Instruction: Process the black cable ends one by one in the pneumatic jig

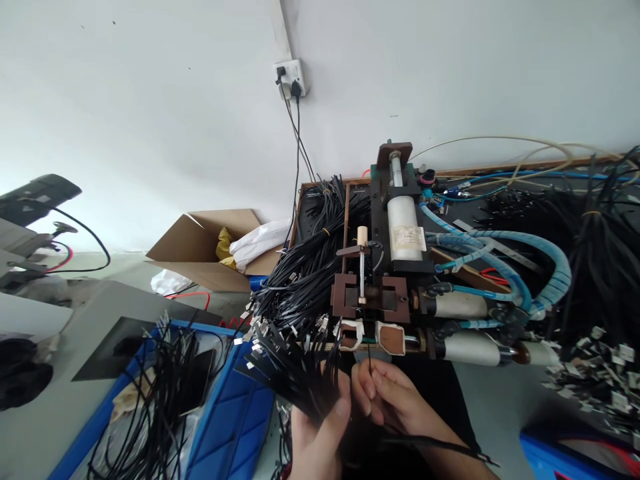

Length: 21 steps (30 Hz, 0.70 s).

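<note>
My left hand (320,427) is wrapped round a bundle of black cables (295,373), whose pale metal ends fan out to the upper left. Close to its right, my right hand (383,393) pinches a single black cable (370,360) between thumb and fingers. That cable points up toward the gap between two pads (391,339) at the front of a pneumatic machine (406,227). Another thin cable with a metal end lies across my right forearm.
Bundled black cables (310,267) lie left of the machine, more (595,247) at the right. A blue crate (235,407) with cables stands lower left, an open cardboard box (200,270) behind it. Blue air hoses (545,260) curve right of the machine; another blue container (545,453) is lower right.
</note>
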{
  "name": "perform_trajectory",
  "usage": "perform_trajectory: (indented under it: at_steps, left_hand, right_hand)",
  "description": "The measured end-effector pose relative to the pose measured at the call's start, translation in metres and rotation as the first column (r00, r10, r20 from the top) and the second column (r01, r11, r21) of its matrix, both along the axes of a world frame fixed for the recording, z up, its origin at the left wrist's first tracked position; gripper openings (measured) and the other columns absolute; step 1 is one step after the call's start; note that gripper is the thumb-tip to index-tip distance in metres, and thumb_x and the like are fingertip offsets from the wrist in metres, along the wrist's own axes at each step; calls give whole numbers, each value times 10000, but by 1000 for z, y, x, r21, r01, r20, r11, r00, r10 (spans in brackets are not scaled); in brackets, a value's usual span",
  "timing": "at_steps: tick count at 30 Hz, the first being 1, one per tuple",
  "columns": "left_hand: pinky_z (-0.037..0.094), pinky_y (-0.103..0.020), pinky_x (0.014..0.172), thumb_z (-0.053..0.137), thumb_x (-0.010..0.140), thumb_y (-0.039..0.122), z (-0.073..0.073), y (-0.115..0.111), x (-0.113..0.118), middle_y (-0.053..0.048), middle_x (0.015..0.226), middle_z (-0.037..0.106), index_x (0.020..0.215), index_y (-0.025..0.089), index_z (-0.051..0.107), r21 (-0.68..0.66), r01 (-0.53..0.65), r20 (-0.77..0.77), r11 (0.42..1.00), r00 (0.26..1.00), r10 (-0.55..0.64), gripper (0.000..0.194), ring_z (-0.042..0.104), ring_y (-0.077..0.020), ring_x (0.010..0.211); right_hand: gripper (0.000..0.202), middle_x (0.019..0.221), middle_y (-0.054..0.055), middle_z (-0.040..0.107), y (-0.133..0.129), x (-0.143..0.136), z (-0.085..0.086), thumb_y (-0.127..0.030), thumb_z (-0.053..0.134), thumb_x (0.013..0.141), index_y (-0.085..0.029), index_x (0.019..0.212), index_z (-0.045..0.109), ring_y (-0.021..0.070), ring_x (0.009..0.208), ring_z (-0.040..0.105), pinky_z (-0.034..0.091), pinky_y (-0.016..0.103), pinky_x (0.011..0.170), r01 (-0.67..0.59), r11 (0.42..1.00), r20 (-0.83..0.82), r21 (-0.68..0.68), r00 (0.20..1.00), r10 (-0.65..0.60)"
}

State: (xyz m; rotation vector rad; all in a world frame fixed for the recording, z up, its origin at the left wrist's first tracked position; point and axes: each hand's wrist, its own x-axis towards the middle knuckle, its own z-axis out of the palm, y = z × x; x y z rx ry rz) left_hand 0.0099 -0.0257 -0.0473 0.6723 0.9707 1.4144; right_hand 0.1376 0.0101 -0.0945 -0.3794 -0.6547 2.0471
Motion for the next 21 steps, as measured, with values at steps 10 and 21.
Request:
perform_trajectory:
  at_steps: [10,21]
  left_hand:
    - [532,-363,693,845,877,421,6,2,-6,-31,735,629,832,241,759,60,-10,-66,998,998,14,204,609,-232,698]
    - [485,-314,649,809,917,394,-6,-2,-10,-24,780,596,845,212,698,60,14,-52,998,999,-11,225,571,-198,715]
  right_hand:
    - [453,632,-48,502,7,-5,-4,-548,690,1007,-216,744,529,94,477,299,237,257,515,-83,997,-66,9,994,83]
    - [401,665,-39,501,3,-6,-9,-443,639,1062,-201,755,547,86,479,303,286,241,535,-6,998,-174,70,985,18]
